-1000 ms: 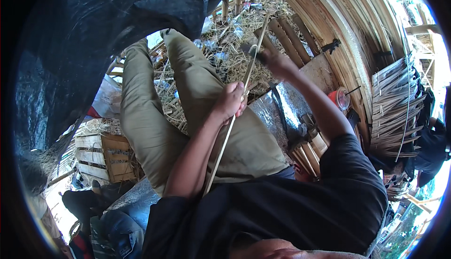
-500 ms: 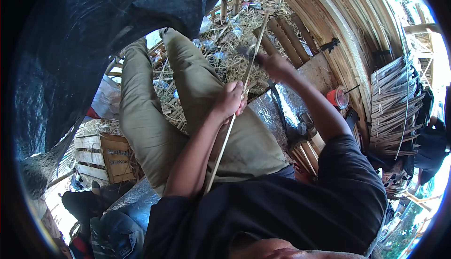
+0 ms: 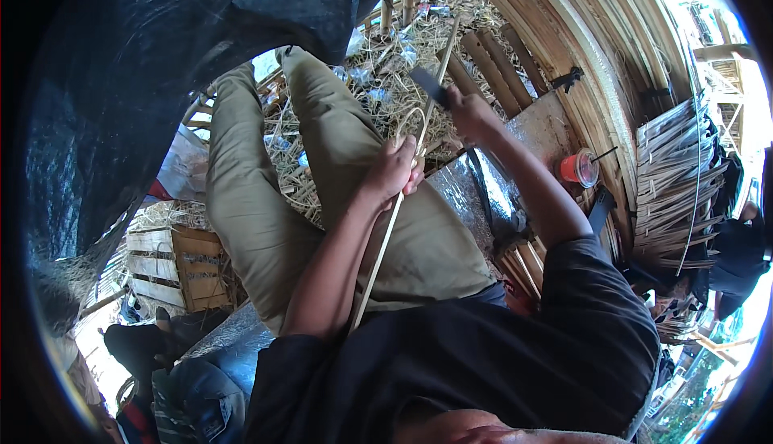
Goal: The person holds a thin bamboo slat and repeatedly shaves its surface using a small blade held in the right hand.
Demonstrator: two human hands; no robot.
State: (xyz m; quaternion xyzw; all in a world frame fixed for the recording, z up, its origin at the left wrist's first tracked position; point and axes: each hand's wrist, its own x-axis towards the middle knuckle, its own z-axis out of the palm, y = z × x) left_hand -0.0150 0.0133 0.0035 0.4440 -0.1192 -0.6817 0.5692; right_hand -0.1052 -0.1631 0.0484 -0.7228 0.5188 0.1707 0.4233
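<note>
My left hand [image 3: 393,170] is closed around a long thin bamboo strip [image 3: 377,260], resting over my thigh. The strip's near end reaches my shirt, and its far part slants up past my right hand. From the top of my left fist a thin pale shaving [image 3: 417,114] curls in a loop. My right hand [image 3: 475,118] is wrapped around the handle of a knife, whose broad dark blade [image 3: 427,85] points up and left, beside or across the strip; contact with it cannot be made out.
Shavings and plastic litter [image 3: 378,70] cover the ground ahead. On the right are a red drink cup [image 3: 580,168] with a straw, stacked bamboo slats [image 3: 592,49] and a palm-leaf bundle [image 3: 676,186]. A wooden crate [image 3: 173,267] stands left, beneath a dark tarp [image 3: 185,49].
The knife blade has swung clear enough to show its broad side. A curled shaving now loops above my left fist. My left hand has stayed almost in place.
</note>
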